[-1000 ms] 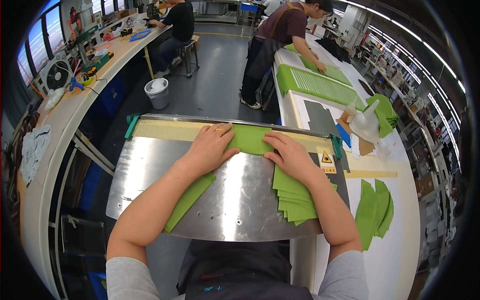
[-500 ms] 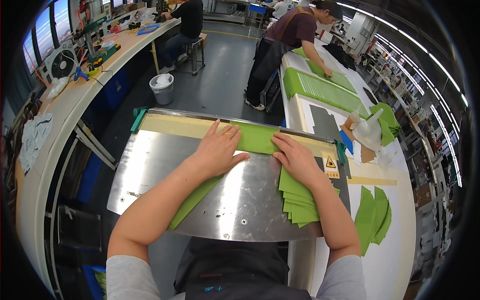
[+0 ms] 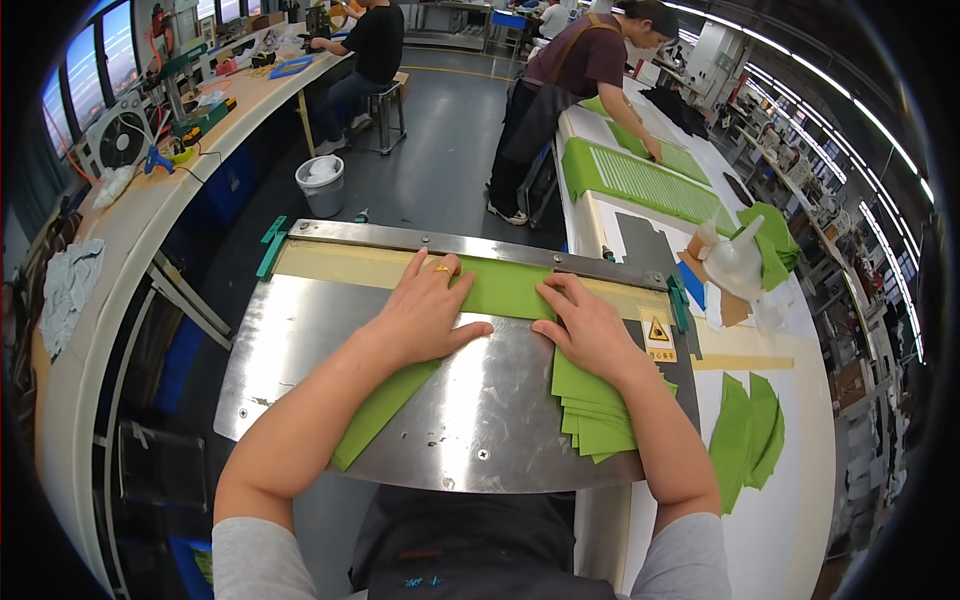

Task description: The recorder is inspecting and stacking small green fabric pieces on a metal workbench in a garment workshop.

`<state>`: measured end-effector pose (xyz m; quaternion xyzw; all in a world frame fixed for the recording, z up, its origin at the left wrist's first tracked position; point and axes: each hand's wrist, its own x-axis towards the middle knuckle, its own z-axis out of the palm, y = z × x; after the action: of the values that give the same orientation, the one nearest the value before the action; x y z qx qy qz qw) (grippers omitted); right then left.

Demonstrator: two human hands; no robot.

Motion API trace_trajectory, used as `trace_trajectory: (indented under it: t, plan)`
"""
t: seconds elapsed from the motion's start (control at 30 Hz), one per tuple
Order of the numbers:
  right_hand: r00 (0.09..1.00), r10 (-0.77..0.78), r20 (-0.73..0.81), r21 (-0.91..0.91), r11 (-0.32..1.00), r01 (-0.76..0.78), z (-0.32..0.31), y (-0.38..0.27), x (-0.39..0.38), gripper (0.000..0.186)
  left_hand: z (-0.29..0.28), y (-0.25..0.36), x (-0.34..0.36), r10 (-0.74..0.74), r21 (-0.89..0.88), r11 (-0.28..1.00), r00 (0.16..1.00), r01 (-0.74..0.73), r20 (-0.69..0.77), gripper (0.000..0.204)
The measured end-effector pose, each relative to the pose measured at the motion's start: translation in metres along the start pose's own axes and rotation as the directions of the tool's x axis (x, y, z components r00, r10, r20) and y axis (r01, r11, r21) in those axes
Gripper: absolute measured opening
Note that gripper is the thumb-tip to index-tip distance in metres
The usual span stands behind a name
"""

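Observation:
A rectangular green fabric piece (image 3: 505,290) lies flat at the far edge of a shiny metal plate (image 3: 470,400), against a long metal bar (image 3: 490,250). My left hand (image 3: 418,312) presses on its left end, fingers stretched forward and thumb out to the side. On the right end rest the fingertips of my right hand (image 3: 585,325), slightly bent and spread. Under my right forearm is a fanned stack of green fabric pieces (image 3: 595,410). Another green strip (image 3: 385,410) lies slantwise by my left forearm, partly hidden by it.
Green brackets stand at the bar's left end (image 3: 270,248) and right end (image 3: 679,303). Beside the plate, a white table (image 3: 770,440) carries green pieces. Across it, a co-worker (image 3: 590,80) leans over green fabric. A bucket (image 3: 322,185) stands on the floor; a workbench (image 3: 150,215) runs along the left.
The metal bar at the plate's far edge has tilted up, showing a broader face with screws. Both hands have shifted slightly toward me in the picture, still on the green fabric piece.

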<state>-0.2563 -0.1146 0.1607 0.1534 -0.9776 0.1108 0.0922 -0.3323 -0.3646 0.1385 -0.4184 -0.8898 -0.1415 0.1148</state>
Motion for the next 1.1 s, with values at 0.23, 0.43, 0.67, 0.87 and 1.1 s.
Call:
trace_trajectory:
  t: [0.23,0.43,0.67,0.87,1.1]
  plan:
    - [0.997,-0.042,-0.067,-0.033,0.999,0.040,-0.001,-0.003,-0.004,0.040,-0.015,0.002,-0.003,0.009,-0.009,1.000,1.000,-0.009,0.005,0.063]
    - [0.963,-0.241,-0.119,-0.134,0.965,0.225,0.002,0.000,0.005,0.013,-0.048,-0.016,-0.008,-0.074,-0.196,0.974,0.977,0.114,0.199,0.038]
    - [0.999,-0.034,-0.034,-0.069,0.997,0.032,-0.108,-0.006,-0.046,0.010,-0.074,-0.017,-0.012,-0.285,0.008,0.941,0.777,0.339,0.561,0.061]
    - [0.982,-0.016,0.191,0.097,0.995,-0.003,-0.114,-0.031,-0.069,0.021,0.001,-0.007,0.004,-0.248,-0.016,0.968,0.965,0.250,0.090,0.071]
    - [0.974,-0.200,0.106,-0.025,0.979,0.203,-0.015,-0.060,0.000,0.041,0.010,-0.006,0.010,-0.197,-0.129,0.978,0.919,0.162,-0.341,0.057]
